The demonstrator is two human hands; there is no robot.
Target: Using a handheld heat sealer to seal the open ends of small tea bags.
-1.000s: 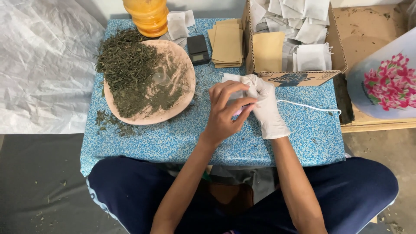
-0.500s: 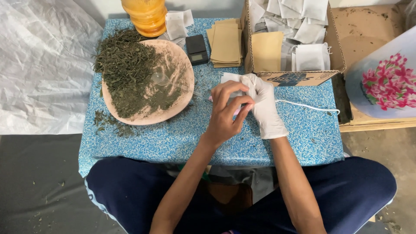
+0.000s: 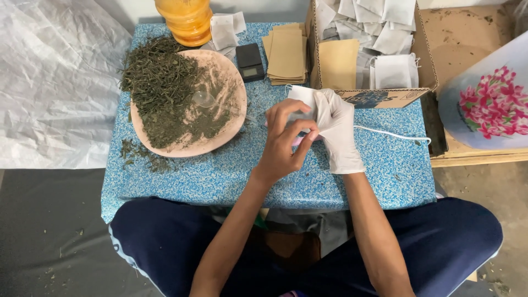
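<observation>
A: What were the hands doing?

B: The left hand point(image 3: 286, 140) was bare. Its fingers were bent in and pinching a small white paper bag point(image 3: 301, 99). The right hand point(image 3: 336, 129) wore a white glove and held the same bag from the other side. The bag was up in the air, just over the blue tabletop point(image 3: 220, 176), near the cardboard box point(image 3: 374, 98).

A: What could have gone wrong?

B: The bag looked thin. If the two hands pulled too hard, I think it could have ripped.

A: Anything else?

B: I could not tell if the bag had leaves in it. If it did and it tipped, the leaves might have spilled on the tabletop. Some dry leaves point(image 3: 140, 154) already lay there, beside the pink plate point(image 3: 234, 118).

A: Was the plate in the way?

B: It was just beside the left hand, and a clear spoon point(image 3: 206, 99) lay in the leaf pile point(image 3: 165, 88). An elbow bump could have knocked more leaves off. A white string point(image 3: 393, 133) also lay near the right hand, and it could have snagged.
</observation>
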